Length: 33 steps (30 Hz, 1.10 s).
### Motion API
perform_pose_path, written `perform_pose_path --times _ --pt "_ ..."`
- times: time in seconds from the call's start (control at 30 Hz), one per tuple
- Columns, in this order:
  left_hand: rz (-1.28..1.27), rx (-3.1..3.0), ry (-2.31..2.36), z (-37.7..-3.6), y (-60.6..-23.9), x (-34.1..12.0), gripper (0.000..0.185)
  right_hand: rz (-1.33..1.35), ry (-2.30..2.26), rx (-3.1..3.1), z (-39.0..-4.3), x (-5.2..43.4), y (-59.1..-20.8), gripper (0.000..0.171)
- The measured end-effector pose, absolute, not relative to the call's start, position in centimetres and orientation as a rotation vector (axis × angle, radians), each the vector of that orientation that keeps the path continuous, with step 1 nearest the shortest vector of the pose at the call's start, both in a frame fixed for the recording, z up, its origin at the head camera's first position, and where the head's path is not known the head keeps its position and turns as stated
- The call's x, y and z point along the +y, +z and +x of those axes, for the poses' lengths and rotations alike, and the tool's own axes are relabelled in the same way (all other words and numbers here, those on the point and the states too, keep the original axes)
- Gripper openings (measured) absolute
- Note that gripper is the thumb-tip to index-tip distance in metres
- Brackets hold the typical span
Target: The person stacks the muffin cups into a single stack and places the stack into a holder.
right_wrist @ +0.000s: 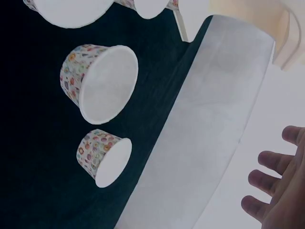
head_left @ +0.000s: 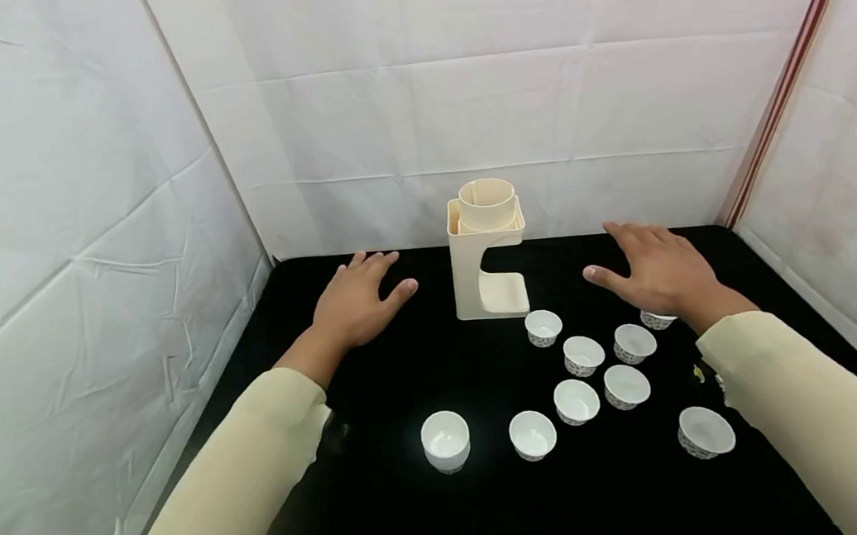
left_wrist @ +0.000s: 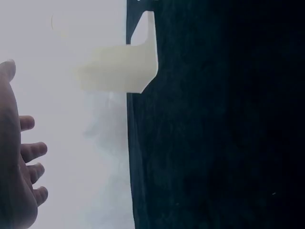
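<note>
**Inspector A:** Status of the work, please.

**Inspector B:** Nothing is loaded yet, by my reading. The dispenser (head_left: 489, 251) is standing upright at centre frame, near the back edge of the worktop (head_left: 385, 503), and its lower shelf is showing bare. Nine cups (head_left: 582, 354) are sitting mouth-up on the worktop, below and right of the dispenser; none is inside it or on its shelf. I judge the whole job is still ahead.

**Inspector A:** And the hands?

**Inspector B:** The left hand (head_left: 359, 299) is lying flat left of the dispenser, its fingers released and spread, grasping nothing. The right hand (head_left: 656, 272) is doing the same right of the dispenser, palm down, fingers loose, also holding nothing. One cup is showing partly from under the right wrist. Both wrist views are confirming straightened fingers (right_wrist: 267, 162) with nothing between them.

**Inspector A:** Edges and clearance?

**Inspector B:** White sheeting (head_left: 98, 241) is closing in the worktop at left, back and right. The dispenser is standing just before the back sheet, so there is little room behind it. Open black surface is lying left of centre and along the bottom of the frame; the lone cup (head_left: 446, 440) at lower centre is standing well apart from the rest. The right side is crowded: the cups are sitting near one another, so a sleeve (head_left: 804, 407) passing there is risking a knock.
</note>
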<state>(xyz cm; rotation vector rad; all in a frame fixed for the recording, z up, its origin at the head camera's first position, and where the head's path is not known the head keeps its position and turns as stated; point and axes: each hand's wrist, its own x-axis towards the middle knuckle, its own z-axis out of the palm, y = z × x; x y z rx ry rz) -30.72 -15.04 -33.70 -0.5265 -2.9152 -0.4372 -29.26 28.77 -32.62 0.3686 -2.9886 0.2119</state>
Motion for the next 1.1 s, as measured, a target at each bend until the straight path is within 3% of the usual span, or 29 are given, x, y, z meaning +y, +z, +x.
perform_pose_path --times 0.67,1.1 --pt "-0.653 -2.732 -1.395 -21.6 -37.5 -14.8 0.054 0.510 0.287 -2.906 -24.9 25.8 -34.2 0.088" --pt "-0.758 -2.754 -1.662 -16.3 -40.5 -15.2 0.055 0.688 0.403 -2.842 -21.9 23.3 -34.9 0.076"
